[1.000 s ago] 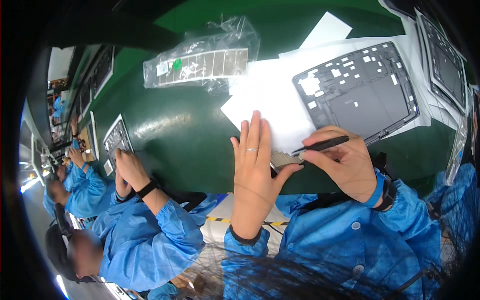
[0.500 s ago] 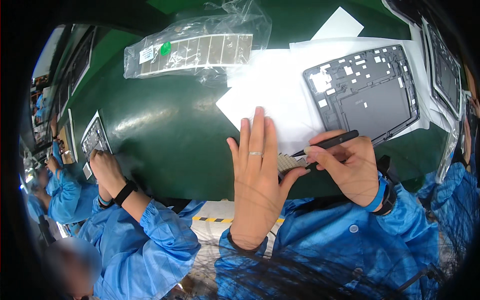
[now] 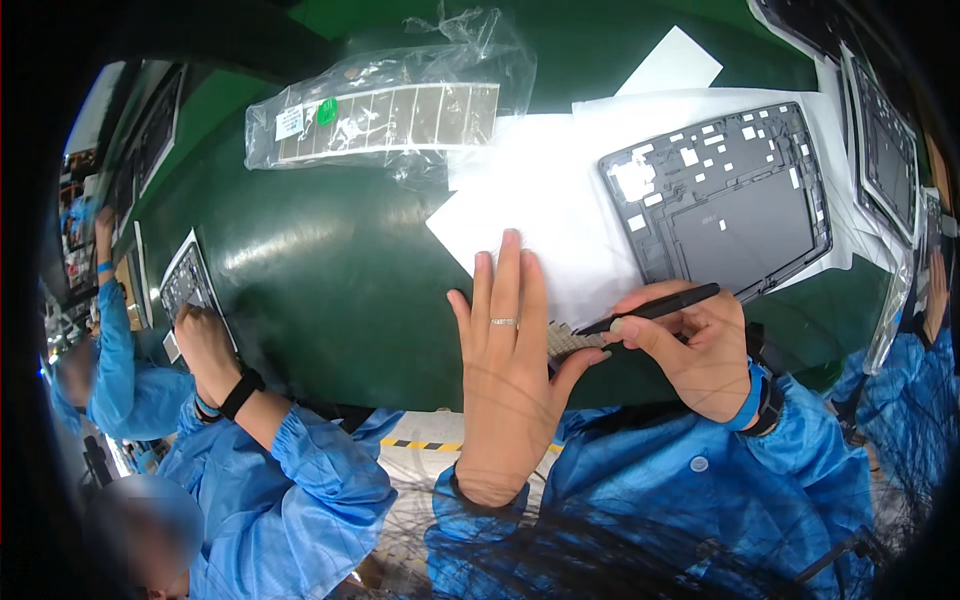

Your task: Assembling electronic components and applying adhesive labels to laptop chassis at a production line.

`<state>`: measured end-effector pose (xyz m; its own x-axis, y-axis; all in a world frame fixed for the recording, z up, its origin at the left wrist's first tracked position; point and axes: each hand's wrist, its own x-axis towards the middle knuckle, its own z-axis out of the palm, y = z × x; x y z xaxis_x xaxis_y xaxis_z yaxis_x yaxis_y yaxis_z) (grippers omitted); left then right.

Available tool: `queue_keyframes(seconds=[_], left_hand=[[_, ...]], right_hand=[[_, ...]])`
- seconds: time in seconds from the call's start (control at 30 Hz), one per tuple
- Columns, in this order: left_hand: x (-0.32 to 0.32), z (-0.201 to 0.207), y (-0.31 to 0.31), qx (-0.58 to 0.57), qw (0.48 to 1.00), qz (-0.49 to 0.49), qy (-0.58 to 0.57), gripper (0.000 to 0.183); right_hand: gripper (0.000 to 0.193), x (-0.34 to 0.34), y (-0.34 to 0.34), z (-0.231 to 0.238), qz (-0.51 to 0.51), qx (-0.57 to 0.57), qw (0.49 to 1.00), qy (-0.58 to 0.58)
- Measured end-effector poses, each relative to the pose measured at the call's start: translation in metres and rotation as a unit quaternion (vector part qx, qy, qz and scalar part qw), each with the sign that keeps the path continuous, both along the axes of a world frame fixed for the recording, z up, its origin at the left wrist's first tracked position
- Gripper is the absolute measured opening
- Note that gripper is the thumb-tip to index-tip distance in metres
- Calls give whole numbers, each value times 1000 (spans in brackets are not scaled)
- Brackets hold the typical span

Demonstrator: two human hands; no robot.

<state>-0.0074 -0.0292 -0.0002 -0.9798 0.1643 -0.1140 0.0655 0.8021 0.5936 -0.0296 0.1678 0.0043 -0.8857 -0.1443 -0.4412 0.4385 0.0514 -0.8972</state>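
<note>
My left hand (image 3: 510,375) lies flat, fingers stretched out over the white paper (image 3: 560,200), with its thumb by a small beige sheet of little pieces (image 3: 570,342). Part of that sheet is hidden under the hand. Black tweezers (image 3: 675,300) are pinched between the thumb and fingers of my right hand (image 3: 700,365). Their pointed tip reaches left to the small sheet's upper edge; whether it grips a piece is too small to tell. Just beyond my right hand rests a dark grey tablet housing (image 3: 745,225) dotted with white stickers.
A clear plastic bag (image 3: 515,75) holding a strip of brownish rectangles (image 3: 420,120) lies on the green table (image 3: 300,260). More housings (image 3: 885,150) stand at the far right. At left, a co-worker's hands (image 3: 208,350) work on another housing (image 3: 190,280).
The view has shifted slightly, so the table things sit a little lower. The tweezers stay at the small sheet, tilted a bit flatter. My left hand stays flat.
</note>
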Motion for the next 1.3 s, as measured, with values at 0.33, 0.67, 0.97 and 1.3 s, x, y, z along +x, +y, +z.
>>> queue_keyframes(seconds=[0.33,0.67,0.97,1.3], left_hand=[[-38,41,35,-66,988,-139,9,100],[-76,32,90,-78,982,-166,-45,96],[-79,32,90,-87,980,-171,-52,93],[-82,29,101,-71,990,-125,6,85]], right_hand=[[21,-93,73,10,-140,48,984,99],[19,-112,66,-14,-121,26,988,90],[18,-113,64,-17,-120,55,986,101],[19,-112,62,-19,-116,63,984,120]])
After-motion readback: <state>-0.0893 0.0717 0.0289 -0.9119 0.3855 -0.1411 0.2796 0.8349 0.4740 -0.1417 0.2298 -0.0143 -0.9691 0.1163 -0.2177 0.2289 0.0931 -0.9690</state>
